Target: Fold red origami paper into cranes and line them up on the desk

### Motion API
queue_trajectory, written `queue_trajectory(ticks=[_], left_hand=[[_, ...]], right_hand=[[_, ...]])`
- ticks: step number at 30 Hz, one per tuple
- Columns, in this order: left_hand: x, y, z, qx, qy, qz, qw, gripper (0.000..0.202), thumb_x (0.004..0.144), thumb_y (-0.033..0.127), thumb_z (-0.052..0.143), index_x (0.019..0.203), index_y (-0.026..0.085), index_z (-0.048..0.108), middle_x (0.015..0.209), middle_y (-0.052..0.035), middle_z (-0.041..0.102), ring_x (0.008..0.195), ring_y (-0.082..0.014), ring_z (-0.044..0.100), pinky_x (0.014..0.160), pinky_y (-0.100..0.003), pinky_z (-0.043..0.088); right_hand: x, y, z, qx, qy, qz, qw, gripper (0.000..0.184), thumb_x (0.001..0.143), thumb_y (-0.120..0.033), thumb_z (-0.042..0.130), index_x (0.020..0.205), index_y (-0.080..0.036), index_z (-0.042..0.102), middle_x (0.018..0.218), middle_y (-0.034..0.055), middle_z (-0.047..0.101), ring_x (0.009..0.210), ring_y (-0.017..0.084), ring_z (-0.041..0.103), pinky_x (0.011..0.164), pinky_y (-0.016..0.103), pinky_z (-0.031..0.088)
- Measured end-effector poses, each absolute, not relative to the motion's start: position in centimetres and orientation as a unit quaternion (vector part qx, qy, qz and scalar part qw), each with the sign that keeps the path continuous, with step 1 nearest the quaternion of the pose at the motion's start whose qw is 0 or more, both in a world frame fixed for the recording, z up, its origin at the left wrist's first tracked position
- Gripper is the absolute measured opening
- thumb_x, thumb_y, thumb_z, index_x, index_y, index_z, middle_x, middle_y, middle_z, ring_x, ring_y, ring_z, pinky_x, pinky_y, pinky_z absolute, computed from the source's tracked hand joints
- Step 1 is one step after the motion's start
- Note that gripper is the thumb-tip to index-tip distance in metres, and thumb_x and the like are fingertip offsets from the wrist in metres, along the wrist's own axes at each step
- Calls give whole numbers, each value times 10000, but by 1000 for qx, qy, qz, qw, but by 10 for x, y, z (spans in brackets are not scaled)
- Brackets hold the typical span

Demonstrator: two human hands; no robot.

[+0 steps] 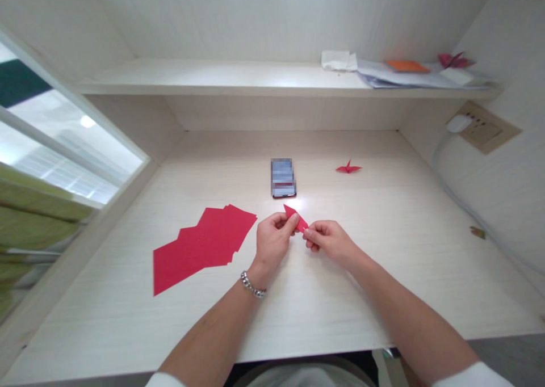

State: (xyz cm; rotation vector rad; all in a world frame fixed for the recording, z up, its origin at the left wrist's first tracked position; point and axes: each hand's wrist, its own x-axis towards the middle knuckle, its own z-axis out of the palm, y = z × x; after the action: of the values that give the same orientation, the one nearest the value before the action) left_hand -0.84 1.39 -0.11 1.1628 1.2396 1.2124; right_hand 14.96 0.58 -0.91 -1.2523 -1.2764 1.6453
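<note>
A small folded piece of red paper (301, 224) is held just above the desk between both hands. My left hand (275, 236) pinches its upper left part between thumb and fingers, and a pointed tip sticks out past the thumb. At its lower right end, my right hand (330, 239) grips the paper with thumb and forefinger. To the left lies a fanned stack of red paper sheets (204, 242). A finished red paper crane (349, 168) rests on the desk at the back right.
A phone (283, 177) with a lit, blurred screen lies beyond my hands. On the shelf (213, 72) are papers (374, 78), an orange sheet (406, 66) and another folded red paper shape (455, 61). A white charger (458, 123) with its cable fills the right wall socket.
</note>
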Motion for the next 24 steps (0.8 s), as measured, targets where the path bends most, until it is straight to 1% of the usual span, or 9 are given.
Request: queue_trajectory(ticks=[3,5,7,11,14,16,20,22,24], left_hand=[[-10,15,-2,477,511,506,505,272,749,400,689,761,129,691,688,-56,699,593,-132,603,569,-240,480],[-12,16,-3,469,520,511,499,276,742,400,697,765,125,691,685,-56,697,584,-130,597,562,-240,478],[-12,17,-3,465,527,513,493,280,734,402,703,759,124,691,674,-52,692,576,-128,592,553,-237,473],[-12,16,-3,466,524,509,499,279,735,403,701,747,124,691,665,-50,685,596,-133,599,568,-237,477],[-11,16,-3,458,520,515,504,276,738,400,699,747,124,690,673,-51,684,600,-132,599,571,-236,477],[-12,17,-3,455,517,518,507,266,741,393,697,753,127,692,688,-52,689,602,-130,599,574,-237,479],[-13,16,-2,473,505,495,526,246,731,374,708,738,128,698,670,-48,686,583,-129,589,560,-236,469],[-12,15,0,491,494,472,540,242,728,369,712,732,127,705,656,-45,682,577,-130,581,545,-232,455],[-11,13,2,511,480,450,553,247,746,374,696,740,128,714,661,-42,682,593,-137,586,549,-234,451]], right_hand=[[149,5,-6,-474,-441,677,350,449,669,-582,710,718,-138,658,631,44,671,505,116,572,525,250,450],[148,5,-4,-472,-419,690,356,461,674,-597,696,721,-141,652,647,53,678,512,119,578,529,253,454],[148,6,-5,-479,-438,670,360,430,695,-578,687,715,-150,644,637,41,669,509,112,563,519,244,445],[149,6,-10,-488,-510,614,353,332,732,-491,684,707,-165,632,595,6,626,506,109,527,513,240,423],[149,5,-12,-483,-528,595,366,304,745,-466,678,685,-176,608,569,-10,594,507,111,513,519,245,412],[149,4,-10,-479,-526,599,367,310,742,-473,681,688,-176,608,586,-4,606,518,117,526,531,251,421],[149,5,-7,-467,-530,610,359,334,764,-497,655,772,-163,657,691,32,666,574,132,570,565,263,452],[150,7,-8,-471,-528,594,382,334,774,-499,645,787,-166,665,719,37,673,614,142,585,580,264,459],[150,9,-11,-481,-515,579,410,320,762,-492,662,765,-172,656,700,27,663,627,149,588,587,266,463]])
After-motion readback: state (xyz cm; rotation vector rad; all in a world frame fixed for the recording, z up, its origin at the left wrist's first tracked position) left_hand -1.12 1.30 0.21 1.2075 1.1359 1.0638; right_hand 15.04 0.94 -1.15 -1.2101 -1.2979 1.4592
